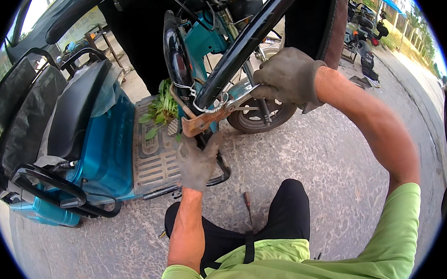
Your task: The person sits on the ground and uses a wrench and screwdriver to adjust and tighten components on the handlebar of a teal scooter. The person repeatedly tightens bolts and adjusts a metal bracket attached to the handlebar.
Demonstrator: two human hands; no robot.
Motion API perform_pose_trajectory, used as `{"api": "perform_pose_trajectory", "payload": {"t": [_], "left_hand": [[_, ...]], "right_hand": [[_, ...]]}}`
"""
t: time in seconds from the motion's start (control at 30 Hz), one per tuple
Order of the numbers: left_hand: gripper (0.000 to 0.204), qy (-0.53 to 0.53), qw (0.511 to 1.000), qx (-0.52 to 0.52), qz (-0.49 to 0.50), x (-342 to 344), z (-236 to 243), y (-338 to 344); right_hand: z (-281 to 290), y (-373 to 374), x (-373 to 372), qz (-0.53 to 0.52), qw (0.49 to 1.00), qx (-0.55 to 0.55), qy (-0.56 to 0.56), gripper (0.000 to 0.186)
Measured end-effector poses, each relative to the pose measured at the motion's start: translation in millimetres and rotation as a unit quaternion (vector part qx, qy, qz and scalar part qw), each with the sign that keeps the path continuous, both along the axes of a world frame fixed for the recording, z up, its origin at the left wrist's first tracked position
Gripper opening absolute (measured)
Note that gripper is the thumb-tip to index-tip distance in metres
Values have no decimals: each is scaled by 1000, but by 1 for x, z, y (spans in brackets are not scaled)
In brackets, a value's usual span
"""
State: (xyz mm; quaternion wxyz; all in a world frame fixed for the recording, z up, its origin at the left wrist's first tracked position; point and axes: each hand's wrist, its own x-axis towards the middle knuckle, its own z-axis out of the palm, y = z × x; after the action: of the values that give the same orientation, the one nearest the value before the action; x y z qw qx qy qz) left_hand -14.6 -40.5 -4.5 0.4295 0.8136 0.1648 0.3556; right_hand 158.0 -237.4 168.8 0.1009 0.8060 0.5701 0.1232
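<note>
My right hand [289, 76], in a dark grey work glove, is closed round the silver handle of a pair of locking pliers [238, 93]. Their rusty jaws reach left to the joint where a thick slanted black tube [243, 46] meets the vehicle's black frame. Silver wire [212, 109] is looped round this joint. Just below the jaws, my gloved left hand [198, 161] is wrapped round a black frame tube [203, 139]; its thumb points up toward the rusty metal. Part of the tube is hidden behind that hand.
A teal three-wheeler with black seats [80, 104] stands at left. Leafy greens [163, 110] lie on its footboard [156, 161]. Behind my right hand is the front wheel [260, 118]. A screwdriver [247, 202] lies on the ground between my knees. Parked scooters [367, 23] stand far right.
</note>
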Motion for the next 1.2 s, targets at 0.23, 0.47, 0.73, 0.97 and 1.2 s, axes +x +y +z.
{"api": "perform_pose_trajectory", "payload": {"t": [0.23,0.47,0.73,0.97,1.2], "left_hand": [[49,9,999,-17,-26,0,-2,5],[46,-19,996,23,-87,-8,-12,30],[44,-15,988,-61,-140,-13,-10,36],[49,-109,985,3,-134,-10,-16,31],[44,-65,987,-73,-129,-5,-31,29]], "right_hand": [[-168,18,-13,-63,750,309,581,39],[-242,61,-126,-106,812,460,344,42],[-140,51,-193,-108,739,322,582,45],[-68,41,-182,-92,682,518,508,30],[-31,25,-74,35,670,715,197,73]]}}
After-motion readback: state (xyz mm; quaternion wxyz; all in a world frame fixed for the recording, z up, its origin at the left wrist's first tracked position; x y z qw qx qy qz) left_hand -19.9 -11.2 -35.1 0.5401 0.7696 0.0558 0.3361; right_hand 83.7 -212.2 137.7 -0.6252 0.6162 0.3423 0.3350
